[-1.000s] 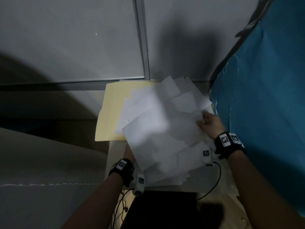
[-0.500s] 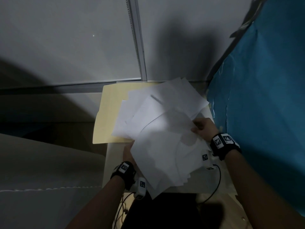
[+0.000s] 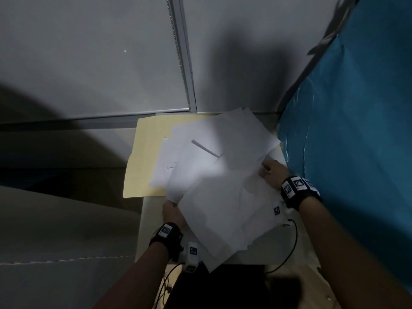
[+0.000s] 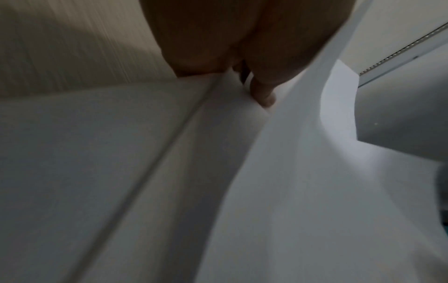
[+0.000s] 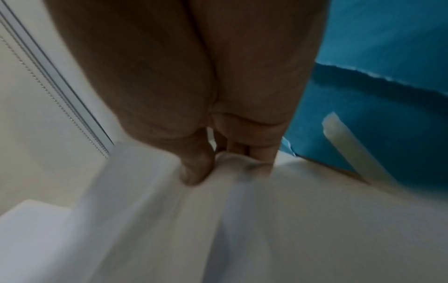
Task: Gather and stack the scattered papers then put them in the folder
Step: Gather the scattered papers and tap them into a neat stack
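A loose fan of several white papers (image 3: 218, 175) lies skewed over a small pale table (image 3: 148, 221), partly covering a manila folder (image 3: 147, 157) at the back left. My left hand (image 3: 172, 211) holds the near-left edge of the papers (image 4: 303, 172), its fingers (image 4: 263, 95) tucked under the sheets. My right hand (image 3: 270, 172) pinches the right edge of the papers (image 5: 242, 220), thumb (image 5: 196, 168) on top and the other fingers behind. The lower sheets and the folder's right half are hidden.
A blue sheet (image 3: 356, 152) hangs close on the right. A grey wall with a vertical rail and bead chain (image 3: 182, 59) rises behind the table. A pale cushion (image 3: 55, 230) lies at left. A black cable (image 3: 292, 248) and a dark object (image 3: 223, 286) sit near the front.
The spread papers have been drawn together and toward me, sliding off the folder's left part. My right hand moved down and inward, and my left hand shifted along the near edge.
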`<state>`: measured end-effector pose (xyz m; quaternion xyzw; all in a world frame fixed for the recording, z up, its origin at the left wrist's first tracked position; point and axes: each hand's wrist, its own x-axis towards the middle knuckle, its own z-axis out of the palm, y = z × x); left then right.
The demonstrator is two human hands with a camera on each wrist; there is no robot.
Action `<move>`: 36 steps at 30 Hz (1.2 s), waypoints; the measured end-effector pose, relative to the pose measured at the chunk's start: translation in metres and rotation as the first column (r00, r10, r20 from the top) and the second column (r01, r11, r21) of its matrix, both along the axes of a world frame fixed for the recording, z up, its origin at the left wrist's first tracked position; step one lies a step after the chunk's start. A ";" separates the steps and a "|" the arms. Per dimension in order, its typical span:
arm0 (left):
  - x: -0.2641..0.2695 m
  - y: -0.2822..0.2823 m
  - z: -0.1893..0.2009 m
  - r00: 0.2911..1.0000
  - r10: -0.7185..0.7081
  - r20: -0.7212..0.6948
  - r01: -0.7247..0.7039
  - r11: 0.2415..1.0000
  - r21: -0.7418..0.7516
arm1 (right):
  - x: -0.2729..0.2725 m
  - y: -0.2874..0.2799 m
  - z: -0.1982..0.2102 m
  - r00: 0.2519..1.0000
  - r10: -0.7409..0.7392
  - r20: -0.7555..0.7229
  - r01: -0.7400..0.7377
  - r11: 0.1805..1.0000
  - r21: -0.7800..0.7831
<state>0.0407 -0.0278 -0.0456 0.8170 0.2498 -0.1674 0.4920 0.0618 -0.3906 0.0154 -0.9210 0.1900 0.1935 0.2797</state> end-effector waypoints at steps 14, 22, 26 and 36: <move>0.002 0.002 0.000 0.992 0.126 0.004 -0.124 0.980 -0.158 | 0.019 -0.018 0.042 0.584 -0.714 0.385 0.601 0.700 0.386; -0.001 -0.009 0.019 0.960 0.268 0.078 -0.224 0.907 -0.357 | -0.040 0.057 -0.005 0.839 -0.541 0.059 0.474 0.780 0.408; 0.000 -0.011 0.024 0.954 0.245 0.170 -0.205 0.953 -0.222 | -0.076 0.087 -0.033 0.908 -0.416 -0.047 0.402 0.836 0.374; 0.015 -0.008 0.049 0.968 0.143 0.206 -0.064 0.935 -0.349 | -0.030 0.043 0.027 0.857 -0.404 0.319 0.355 0.913 0.201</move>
